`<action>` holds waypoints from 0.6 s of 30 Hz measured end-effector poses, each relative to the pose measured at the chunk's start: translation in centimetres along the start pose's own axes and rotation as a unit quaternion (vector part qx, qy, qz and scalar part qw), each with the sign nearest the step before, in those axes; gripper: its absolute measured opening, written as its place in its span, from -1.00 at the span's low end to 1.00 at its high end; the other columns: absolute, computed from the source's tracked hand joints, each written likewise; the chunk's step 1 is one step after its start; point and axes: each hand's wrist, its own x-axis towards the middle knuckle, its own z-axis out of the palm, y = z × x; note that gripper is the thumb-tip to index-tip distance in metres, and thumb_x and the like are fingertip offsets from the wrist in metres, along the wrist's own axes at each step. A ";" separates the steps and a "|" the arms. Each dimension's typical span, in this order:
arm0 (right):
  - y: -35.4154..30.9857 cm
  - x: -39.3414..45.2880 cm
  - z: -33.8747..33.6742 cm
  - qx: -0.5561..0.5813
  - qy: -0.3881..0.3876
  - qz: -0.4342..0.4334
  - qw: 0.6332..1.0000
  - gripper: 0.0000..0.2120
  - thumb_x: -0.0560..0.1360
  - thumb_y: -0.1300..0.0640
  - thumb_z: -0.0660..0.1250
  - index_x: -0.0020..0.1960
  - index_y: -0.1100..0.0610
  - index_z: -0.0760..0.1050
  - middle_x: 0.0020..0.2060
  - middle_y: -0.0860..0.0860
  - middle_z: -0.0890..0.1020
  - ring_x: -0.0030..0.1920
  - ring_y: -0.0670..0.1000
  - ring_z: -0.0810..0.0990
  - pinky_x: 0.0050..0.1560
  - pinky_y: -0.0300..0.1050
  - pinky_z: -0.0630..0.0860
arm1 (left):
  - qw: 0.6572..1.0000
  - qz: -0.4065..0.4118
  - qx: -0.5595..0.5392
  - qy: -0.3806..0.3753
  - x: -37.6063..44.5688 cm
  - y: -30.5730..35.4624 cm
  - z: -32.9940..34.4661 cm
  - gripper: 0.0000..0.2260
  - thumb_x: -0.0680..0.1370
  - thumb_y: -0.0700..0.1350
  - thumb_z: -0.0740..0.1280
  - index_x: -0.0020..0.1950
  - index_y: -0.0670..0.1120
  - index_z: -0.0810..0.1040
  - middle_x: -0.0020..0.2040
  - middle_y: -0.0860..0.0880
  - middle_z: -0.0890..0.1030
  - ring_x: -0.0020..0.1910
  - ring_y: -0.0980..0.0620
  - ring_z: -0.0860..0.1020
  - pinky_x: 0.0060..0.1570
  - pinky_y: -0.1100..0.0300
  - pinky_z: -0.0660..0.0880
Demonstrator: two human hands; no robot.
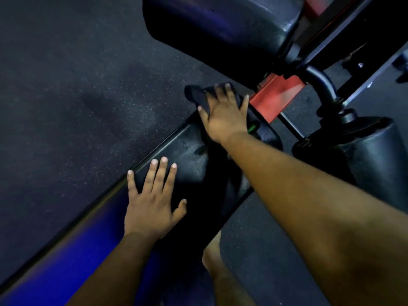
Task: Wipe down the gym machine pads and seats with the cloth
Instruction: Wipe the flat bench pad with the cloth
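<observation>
A long black padded bench seat [189, 151] runs diagonally from the lower left to the centre of the head view. My right hand [223, 115] presses flat, fingers spread, on a dark cloth [196, 93] at the seat's far end. The cloth sticks out past my fingertips to the left. My left hand [152, 199] rests flat on the seat nearer to me, fingers straight and spread, holding nothing. A second large black pad [216, 25] sits beyond the seat at the top, and a black roller pad [373, 155] stands at the right.
A red metal frame piece [276, 96] and black tubes [320, 82] join the pads at upper right. Dark speckled rubber floor [77, 85] fills the left side. My bare leg [218, 272] shows below the seat's right edge.
</observation>
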 end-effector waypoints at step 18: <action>4.0 -2.3 1.1 0.038 0.053 0.047 0.997 -0.44 0.66 -0.30 -0.01 0.63 -0.21 0.11 0.65 -0.06 0.08 0.65 0.05 -0.04 0.57 0.35 -0.13 | 1.000 0.002 -0.008 0.010 0.0 -0.1 0.3 -0.21 0.56 0.30 0.11 0.68 -0.08 0.04 0.69 -0.10 -0.02 0.66 -0.09 -0.04 0.50 -0.45 -0.10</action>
